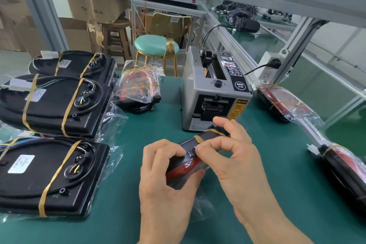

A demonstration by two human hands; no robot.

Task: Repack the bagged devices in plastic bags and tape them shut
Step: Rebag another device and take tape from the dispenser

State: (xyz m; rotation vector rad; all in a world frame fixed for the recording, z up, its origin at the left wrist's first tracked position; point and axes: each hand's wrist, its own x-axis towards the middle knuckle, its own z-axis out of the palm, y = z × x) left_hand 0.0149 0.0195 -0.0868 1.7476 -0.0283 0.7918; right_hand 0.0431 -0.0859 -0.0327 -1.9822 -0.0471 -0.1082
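Note:
A black and red device wrapped in a clear plastic bag, with a rubber band round it, is held edge-up over the green table at the centre. My left hand grips its near end with curled fingers. My right hand pinches the bag against the device's top edge with thumb and forefinger. The loose end of the plastic bag hangs below my hands. A grey tape dispenser stands right behind the device.
Three stacks of black banded devices in bags fill the left side. Another bagged red device lies behind them at the centre. Two bagged devices lie along the right edge. A green stool stands beyond the table.

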